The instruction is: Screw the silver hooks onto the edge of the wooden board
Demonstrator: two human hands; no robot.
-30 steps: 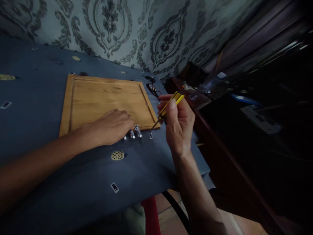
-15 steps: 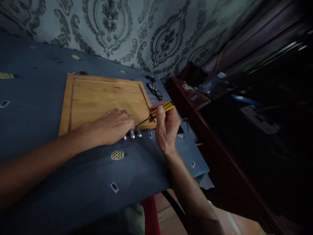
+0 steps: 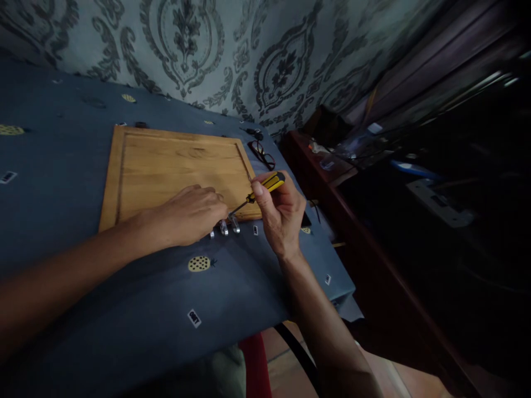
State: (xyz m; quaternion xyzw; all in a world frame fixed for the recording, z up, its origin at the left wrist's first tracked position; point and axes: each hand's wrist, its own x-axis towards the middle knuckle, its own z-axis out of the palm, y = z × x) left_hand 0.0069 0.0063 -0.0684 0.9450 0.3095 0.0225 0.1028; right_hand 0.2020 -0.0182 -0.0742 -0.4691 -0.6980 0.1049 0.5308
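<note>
A wooden panel (image 3: 178,168) with a raised frame, like a cabinet door, lies flat on the cloth. At its near edge sits a shiny metal fitting (image 3: 234,224) that looks like a hinge, its bright arms sticking out over the cloth. My left hand (image 3: 197,214) rests on this edge, its fingers curled down at the fitting; their tips are hidden. In my right hand (image 3: 282,210) is a yellow and black screwdriver (image 3: 265,186), held by its handle between thumb and fingers. Its slanted shaft points down-left, with the tip at the fitting beside my left fingertips.
A blue patterned tablecloth (image 3: 136,309) covers the table. Eyeglasses (image 3: 261,155) and a small dark object (image 3: 254,133) lie beyond the panel's right corner. To the right runs a dark red wooden piece of furniture (image 3: 365,243), with a blue-handled item (image 3: 415,168) on it.
The screwdriver's handle has shifted slightly left and turned, with my right thumb and fingers re-placed on it. My left hand and the panel have stayed put.
</note>
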